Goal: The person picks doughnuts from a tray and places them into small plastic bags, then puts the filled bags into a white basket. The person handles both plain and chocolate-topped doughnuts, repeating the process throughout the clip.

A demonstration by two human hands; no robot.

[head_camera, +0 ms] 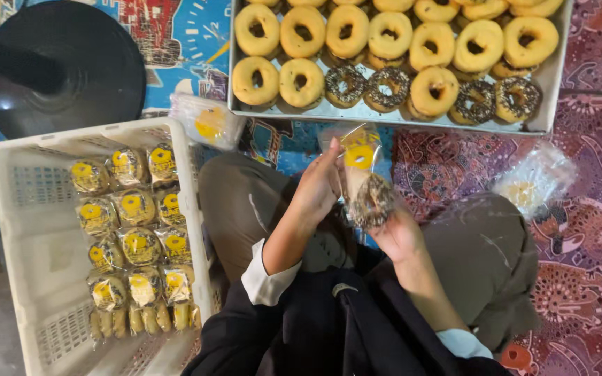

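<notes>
Fingers of the left hand (pixel 318 186) pinch the top of a clear bag (pixel 359 157) while the right hand (pixel 397 233) cups the sprinkled doughnut (pixel 371 200) inside it, above the lap. Left stands a white crate (pixel 15 230) of bagged doughnuts (pixel 134 237); beyond lies a tray (pixel 555 83) of glazed doughnuts (pixel 391 35).
</notes>
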